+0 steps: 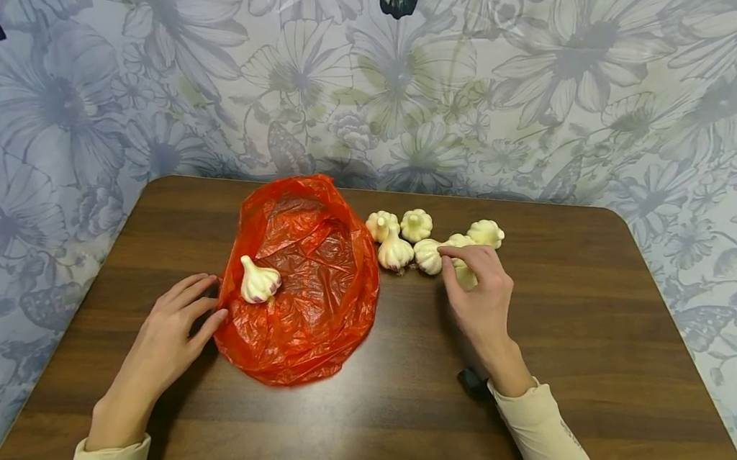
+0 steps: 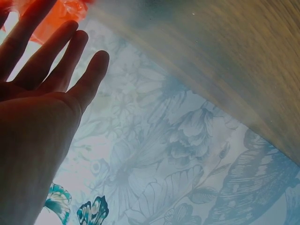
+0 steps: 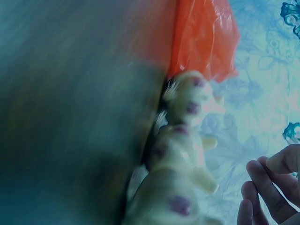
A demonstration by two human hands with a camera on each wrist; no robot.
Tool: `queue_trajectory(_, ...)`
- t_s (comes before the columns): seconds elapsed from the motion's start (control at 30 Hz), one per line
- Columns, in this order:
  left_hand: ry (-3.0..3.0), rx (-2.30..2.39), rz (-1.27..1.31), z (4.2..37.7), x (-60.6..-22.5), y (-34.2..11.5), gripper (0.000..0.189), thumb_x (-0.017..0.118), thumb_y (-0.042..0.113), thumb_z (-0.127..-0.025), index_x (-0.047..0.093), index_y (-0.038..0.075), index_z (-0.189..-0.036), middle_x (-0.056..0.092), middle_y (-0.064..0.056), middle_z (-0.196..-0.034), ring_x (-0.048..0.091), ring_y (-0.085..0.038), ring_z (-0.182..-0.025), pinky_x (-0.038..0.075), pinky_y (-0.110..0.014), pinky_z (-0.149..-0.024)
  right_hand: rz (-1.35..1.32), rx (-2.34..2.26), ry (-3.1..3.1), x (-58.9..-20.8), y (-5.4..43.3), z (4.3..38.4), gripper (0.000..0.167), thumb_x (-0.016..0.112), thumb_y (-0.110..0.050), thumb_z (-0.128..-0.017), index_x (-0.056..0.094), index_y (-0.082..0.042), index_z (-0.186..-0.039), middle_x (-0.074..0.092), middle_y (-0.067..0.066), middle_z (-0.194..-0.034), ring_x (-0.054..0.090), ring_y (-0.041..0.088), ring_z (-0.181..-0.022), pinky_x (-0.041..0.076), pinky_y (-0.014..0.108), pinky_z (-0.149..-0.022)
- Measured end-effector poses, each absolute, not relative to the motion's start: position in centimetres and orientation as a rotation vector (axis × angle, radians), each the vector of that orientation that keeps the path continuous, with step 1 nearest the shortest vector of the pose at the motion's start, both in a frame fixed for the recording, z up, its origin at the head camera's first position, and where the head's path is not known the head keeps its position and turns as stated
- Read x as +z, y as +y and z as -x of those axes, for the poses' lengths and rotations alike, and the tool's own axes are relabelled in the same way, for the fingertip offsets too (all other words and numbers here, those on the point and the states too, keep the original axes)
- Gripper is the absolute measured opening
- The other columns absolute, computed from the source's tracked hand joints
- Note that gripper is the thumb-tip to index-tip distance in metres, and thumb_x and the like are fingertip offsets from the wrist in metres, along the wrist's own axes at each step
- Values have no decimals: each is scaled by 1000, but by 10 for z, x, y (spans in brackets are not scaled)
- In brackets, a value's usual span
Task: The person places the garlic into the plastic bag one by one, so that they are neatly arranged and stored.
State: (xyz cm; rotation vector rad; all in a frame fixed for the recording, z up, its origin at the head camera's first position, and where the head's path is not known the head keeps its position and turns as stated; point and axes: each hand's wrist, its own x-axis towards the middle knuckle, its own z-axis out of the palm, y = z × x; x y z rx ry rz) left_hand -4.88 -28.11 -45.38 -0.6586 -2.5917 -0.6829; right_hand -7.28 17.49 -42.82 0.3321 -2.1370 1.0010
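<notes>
A red plastic bag lies spread on the table with its mouth upward. Inside its left part rests one garlic bulb with purple streaks. My left hand is at the bag's left rim, fingers extended and thumb tip at the red plastic; the left wrist view shows spread fingers. To the right of the bag, several garlic bulbs sit in a cluster. Over that cluster's right part hovers my right hand. In the right wrist view its loosely bent fingers hold nothing, apart from the bulbs.
The brown wooden table meets a wall with floral covering at its back edge. A small black object shows at my right wrist.
</notes>
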Motion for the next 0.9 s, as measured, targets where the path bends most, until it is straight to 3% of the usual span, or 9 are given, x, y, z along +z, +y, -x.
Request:
queue_trajectory(0.37,-2597,-673,654,48,-452,-281,26,89,7,-78,80,1,-102,69,-24,-133,55,-44,-134,42,-63,-117,-211,983,-2072,-432,206,68,18,74,3,-92,82,-6,-105,81,10,-99,67,32,-98,47,19,-93)
queue_trajectory(0.6,-2615,-653,635,48,-451,-281,25,88,10,-81,80,1,-102,69,-23,-134,56,-44,-134,43,-64,-116,-121,963,-2103,-435,217,71,12,80,-5,-92,81,-3,-103,81,11,-97,65,32,-91,48,24,-83)
queue_trajectory(0.9,-2591,-682,656,49,-453,-281,28,90,7,-76,80,2,-102,69,-24,-132,55,-44,-134,44,-67,-113,-60,940,-2219,-442,220,72,13,85,-12,-90,82,-5,-100,81,9,-93,66,30,-86,50,26,-79)
